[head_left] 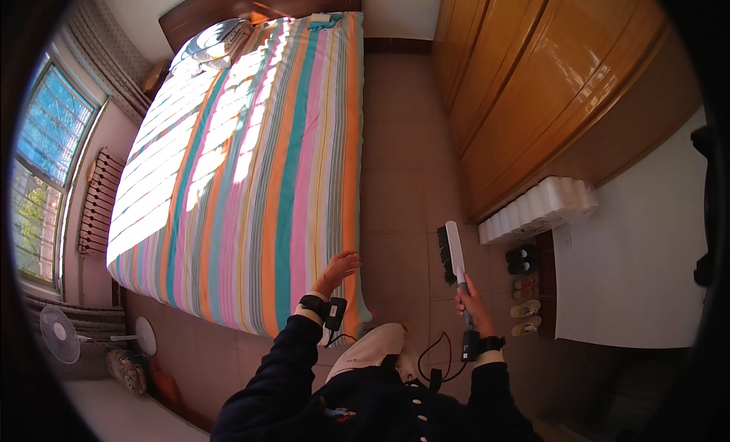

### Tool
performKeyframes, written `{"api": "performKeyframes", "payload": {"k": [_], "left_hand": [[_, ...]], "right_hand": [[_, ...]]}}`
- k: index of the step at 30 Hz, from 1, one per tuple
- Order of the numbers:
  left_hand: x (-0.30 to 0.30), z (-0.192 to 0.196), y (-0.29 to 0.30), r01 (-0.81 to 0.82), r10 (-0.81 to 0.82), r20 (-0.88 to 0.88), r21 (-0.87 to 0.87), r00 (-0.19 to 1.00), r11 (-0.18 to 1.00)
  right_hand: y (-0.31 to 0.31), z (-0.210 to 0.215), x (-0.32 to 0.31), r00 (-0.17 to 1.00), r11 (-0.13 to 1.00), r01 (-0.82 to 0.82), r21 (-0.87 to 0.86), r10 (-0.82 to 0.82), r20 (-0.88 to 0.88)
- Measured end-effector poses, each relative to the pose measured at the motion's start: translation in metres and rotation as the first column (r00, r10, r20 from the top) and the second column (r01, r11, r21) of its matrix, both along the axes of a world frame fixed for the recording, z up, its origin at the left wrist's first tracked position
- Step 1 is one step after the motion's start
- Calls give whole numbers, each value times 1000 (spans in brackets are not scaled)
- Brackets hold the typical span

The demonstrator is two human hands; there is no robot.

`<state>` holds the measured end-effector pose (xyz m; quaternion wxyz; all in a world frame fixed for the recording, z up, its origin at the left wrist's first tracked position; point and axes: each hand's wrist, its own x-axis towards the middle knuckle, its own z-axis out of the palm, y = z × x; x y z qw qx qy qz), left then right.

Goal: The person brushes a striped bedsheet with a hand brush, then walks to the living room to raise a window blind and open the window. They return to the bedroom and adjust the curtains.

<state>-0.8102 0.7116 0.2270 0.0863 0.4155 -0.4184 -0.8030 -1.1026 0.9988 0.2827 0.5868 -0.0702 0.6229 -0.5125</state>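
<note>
Mostly, the room is taken up by a bed spread with a striped cover. Its right edge is faced by a wooden wardrobe, by whose near end white rolls are lined up. Beyond that edge, near the foot corner, a brush is gripped by its handle in the right hand, bristles toward the bed. Over the edge, the left hand's fingers are loosely extended; contact cannot be told.

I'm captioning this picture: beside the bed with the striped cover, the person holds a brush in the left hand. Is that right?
Not quite: the head view shows the brush in the right hand, beside the bed with the striped cover.
</note>
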Motion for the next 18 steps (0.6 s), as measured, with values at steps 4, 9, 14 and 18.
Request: {"api": "performKeyframes", "payload": {"k": [4,9,14,18], "left_hand": [[-64,122,-25,-17,20,12,-241,1000,970],[-132,290,-68,-1,-360,-611,-508,705,861],[-222,386,-114,-299,-536,-844,-502,-37,812],[-269,406,-181,-197,-447,-886,-419,-127,886]], "right_hand": [[-62,-2,-58,994,994,-110,-12,110,-22],[-178,-3,-128,974,973,-216,-81,208,-91],[-306,25,-187,958,962,-266,-61,257,-127],[-391,47,-227,951,950,-299,-92,288,-111]]}}
